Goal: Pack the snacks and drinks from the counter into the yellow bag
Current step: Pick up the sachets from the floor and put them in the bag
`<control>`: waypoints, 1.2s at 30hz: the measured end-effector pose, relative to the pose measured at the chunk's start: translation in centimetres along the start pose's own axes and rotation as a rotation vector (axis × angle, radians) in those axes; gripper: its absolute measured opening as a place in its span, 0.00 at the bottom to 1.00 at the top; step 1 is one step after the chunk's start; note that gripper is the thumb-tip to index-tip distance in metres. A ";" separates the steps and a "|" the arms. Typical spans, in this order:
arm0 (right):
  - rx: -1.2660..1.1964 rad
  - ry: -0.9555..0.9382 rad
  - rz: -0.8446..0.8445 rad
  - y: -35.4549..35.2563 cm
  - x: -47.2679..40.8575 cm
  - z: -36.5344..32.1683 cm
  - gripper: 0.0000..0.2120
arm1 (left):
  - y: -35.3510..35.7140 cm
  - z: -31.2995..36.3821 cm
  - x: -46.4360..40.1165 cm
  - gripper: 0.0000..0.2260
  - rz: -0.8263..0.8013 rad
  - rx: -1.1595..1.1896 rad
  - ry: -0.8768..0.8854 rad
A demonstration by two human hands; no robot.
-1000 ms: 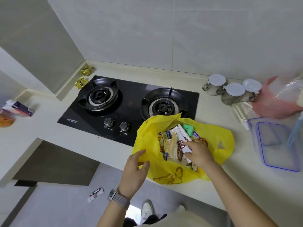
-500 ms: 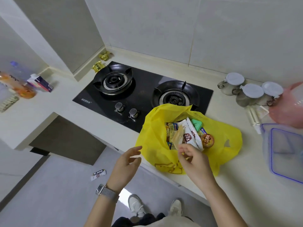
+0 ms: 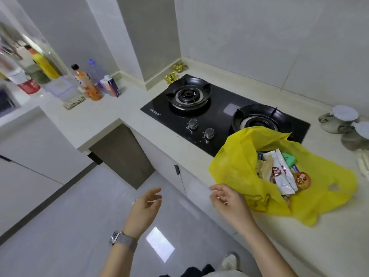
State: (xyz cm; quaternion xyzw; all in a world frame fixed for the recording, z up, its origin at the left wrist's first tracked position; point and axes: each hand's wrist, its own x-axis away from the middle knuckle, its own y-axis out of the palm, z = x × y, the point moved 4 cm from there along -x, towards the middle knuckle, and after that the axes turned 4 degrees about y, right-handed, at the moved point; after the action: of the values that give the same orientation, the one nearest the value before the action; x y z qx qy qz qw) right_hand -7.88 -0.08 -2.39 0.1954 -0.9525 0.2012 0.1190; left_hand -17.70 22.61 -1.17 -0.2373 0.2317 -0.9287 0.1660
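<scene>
Our right hand [image 3: 229, 202], loosely spread and holding nothing, hovers just beside the yellow bag [image 3: 235, 166], which lies at its two o'clock; our left hand [image 3: 144, 208] hangs relaxed and bare at nine o'clock.

Home kitchen, black gas hob [image 3: 225, 116] set in pale counter [image 3: 111, 120], tiled wall [image 3: 279, 41]

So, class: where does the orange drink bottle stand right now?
In the head view the orange drink bottle stands far left on the counter, between a clear bottle and a plastic box, well left of the stove.
</scene>
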 end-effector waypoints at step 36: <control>0.284 0.280 -0.333 38.3 -13.7 -3.2 0.17 | -25.0 -23.9 -13.1 0.11 0.063 0.073 -0.232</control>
State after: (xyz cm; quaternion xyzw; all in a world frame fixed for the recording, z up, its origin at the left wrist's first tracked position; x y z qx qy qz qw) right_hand -11.23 38.00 -16.61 0.3345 -0.8436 0.3358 0.2523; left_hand -24.11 57.38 -11.83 -0.3298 0.1844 -0.8971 0.2291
